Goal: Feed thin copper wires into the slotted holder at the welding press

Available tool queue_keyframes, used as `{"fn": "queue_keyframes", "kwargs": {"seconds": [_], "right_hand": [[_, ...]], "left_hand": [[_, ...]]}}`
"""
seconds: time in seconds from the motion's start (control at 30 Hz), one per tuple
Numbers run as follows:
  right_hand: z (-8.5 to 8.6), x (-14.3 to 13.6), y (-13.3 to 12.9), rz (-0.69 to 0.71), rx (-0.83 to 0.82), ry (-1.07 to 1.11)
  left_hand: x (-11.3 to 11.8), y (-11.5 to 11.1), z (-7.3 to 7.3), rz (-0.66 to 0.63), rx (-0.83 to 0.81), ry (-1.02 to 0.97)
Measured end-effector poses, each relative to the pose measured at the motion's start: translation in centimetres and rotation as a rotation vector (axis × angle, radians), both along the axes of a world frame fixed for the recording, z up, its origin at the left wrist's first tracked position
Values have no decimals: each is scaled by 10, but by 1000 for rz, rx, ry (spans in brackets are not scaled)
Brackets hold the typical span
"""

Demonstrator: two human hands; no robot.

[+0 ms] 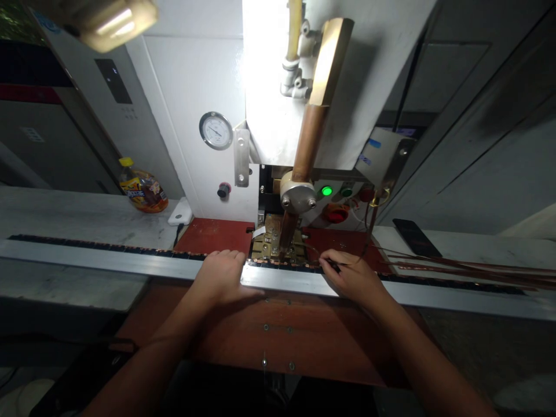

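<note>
A long silvery metal bar (286, 280) lies across the machine's front, with a dark strip (452, 284) of small coppery pieces along its back edge. My left hand (222, 277) rests over the bar left of the centre, fingers wrapped over its far edge and thumb pointing right. To the right of the centre, my right hand (350, 275) pinches a thin dark tool (336, 263) close to the strip. Between the hands, a copper electrode (288, 231) comes down onto a brass fixture (266, 246) at the strip.
The white machine carries a round gauge (216, 131) and a lit green button (326, 191). A bottle (143, 188) and a small white box (180, 212) stand at the left. To the right lie a dark phone (417, 237) and thin copper-coloured rods (469, 267).
</note>
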State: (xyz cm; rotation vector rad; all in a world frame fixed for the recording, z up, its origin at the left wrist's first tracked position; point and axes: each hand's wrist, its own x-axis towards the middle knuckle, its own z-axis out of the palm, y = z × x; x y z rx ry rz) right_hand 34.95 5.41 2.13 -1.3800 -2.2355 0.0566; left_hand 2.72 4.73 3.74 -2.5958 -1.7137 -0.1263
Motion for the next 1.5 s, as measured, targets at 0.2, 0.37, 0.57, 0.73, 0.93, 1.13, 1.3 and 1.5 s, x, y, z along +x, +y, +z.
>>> {"fn": "queue_keyframes", "kwargs": {"seconds": [0.2, 0.37, 0.57, 0.73, 0.93, 1.13, 1.3, 1.5], "right_hand": [[2, 0, 2, -5, -30, -4], [2, 0, 3, 0, -54, -22], [3, 0, 3, 3, -68, -23], [2, -1, 3, 4, -53, -5], [0, 0, 3, -9, -47, 14], [-2, 0, 2, -18, -52, 10], [-2, 0, 2, -19, -42, -12], [-3, 0, 2, -27, -44, -9]], "left_hand": [[0, 4, 1, 3, -37, -15], [1, 4, 2, 6, -49, -14], [1, 3, 3, 12, -39, 18], [0, 3, 2, 5, -25, -20], [2, 0, 10, 5, -70, -76], [-5, 0, 16, -36, -91, -170], [-9, -2, 17, -50, -72, -252], [-21, 1, 18, -31, -39, -236]]}}
